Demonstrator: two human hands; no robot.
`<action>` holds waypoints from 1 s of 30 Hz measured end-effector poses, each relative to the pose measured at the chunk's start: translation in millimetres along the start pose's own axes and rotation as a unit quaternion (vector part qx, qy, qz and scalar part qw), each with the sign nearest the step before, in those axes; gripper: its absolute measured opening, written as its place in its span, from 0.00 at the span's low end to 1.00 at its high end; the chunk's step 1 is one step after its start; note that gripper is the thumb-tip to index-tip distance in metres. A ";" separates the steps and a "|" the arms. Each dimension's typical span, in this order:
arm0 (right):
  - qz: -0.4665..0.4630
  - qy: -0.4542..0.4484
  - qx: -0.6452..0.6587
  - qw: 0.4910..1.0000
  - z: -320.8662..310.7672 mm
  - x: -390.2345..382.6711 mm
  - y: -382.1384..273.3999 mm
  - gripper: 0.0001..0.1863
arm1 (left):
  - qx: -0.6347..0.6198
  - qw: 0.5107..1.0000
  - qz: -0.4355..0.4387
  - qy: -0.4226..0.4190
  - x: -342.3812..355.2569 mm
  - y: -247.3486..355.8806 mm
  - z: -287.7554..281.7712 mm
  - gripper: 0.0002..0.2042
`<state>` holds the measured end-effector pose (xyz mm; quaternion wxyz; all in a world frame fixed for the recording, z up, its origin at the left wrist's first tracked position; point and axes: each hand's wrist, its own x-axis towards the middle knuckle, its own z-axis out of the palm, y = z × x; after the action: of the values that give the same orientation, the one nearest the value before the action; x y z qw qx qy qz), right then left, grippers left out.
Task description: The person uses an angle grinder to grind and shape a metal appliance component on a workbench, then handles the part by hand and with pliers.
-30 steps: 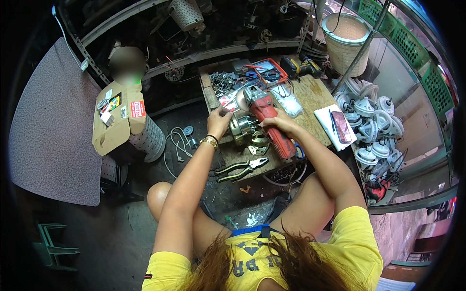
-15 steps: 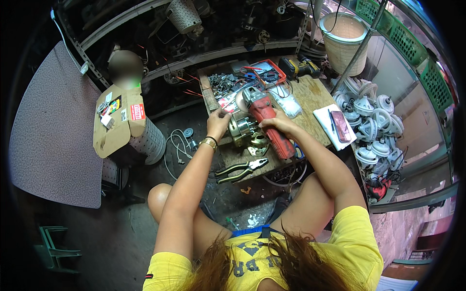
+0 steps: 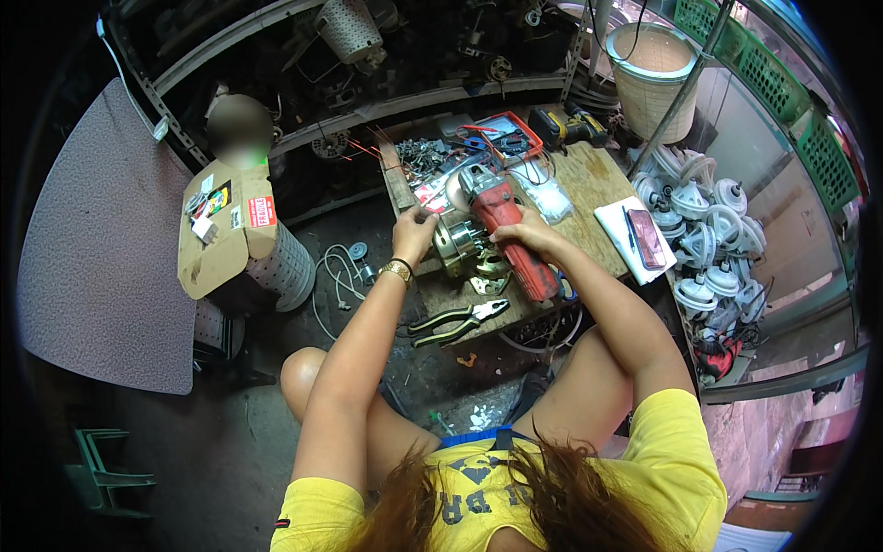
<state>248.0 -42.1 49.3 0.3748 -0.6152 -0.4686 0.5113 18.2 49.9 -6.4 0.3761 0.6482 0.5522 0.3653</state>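
My right hand [image 3: 529, 234] is wrapped round the body of a red angle grinder [image 3: 511, 244], which lies aslant with its grey head and disc pointing away from me. My left hand [image 3: 414, 232] is closed at the left side of a brassy cylindrical motor part [image 3: 456, 247], steadying it; some of its fingertips are hidden. The grinder's disc sits just above the far side of this part, and orange sparks [image 3: 368, 147] streak off to the far left. Nearer me on the bench lie a loose brassy metal bracket [image 3: 489, 276] and pliers [image 3: 457, 322] with black-and-yellow handles.
The wooden bench [image 3: 593, 170] also bears a heap of small metal parts [image 3: 428, 158], an orange tray [image 3: 515, 136], a cordless drill [image 3: 568, 127] and a phone [image 3: 647, 241]. White plastic-cased parts [image 3: 704, 230] pile up at right. A cardboard box [image 3: 221, 248] stands at left.
The spark streaks at the far left have changed shape and spread. Both hands and the grinder stay almost in the same place.
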 end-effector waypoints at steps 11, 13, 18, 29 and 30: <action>-0.017 0.010 -0.004 1.000 3.7 -2.9 -3.1 0.32 | 0.005 1.000 -0.005 0.003 -9.2 15.4 -5.7 0.12; -0.009 0.011 -0.003 1.000 3.0 -3.0 -3.9 0.32 | 0.005 1.000 -0.003 0.003 -9.5 16.5 -5.5 0.12; -0.020 0.003 -0.016 1.000 4.7 -5.0 -6.6 0.29 | 0.006 1.000 0.007 0.012 -9.2 13.4 -5.3 0.12; -0.024 0.008 -0.009 1.000 7.0 -6.9 -12.4 0.33 | 0.026 0.999 0.015 0.011 -7.6 7.7 -4.1 0.13; -0.025 0.012 -0.011 1.000 6.3 -6.3 -11.8 0.33 | 0.026 0.999 0.017 0.012 -6.6 5.3 -2.8 0.13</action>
<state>239.3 -45.0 60.9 0.3863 -0.6137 -0.4845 0.4892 17.2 43.0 -0.9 0.3457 0.6627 0.5551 0.3649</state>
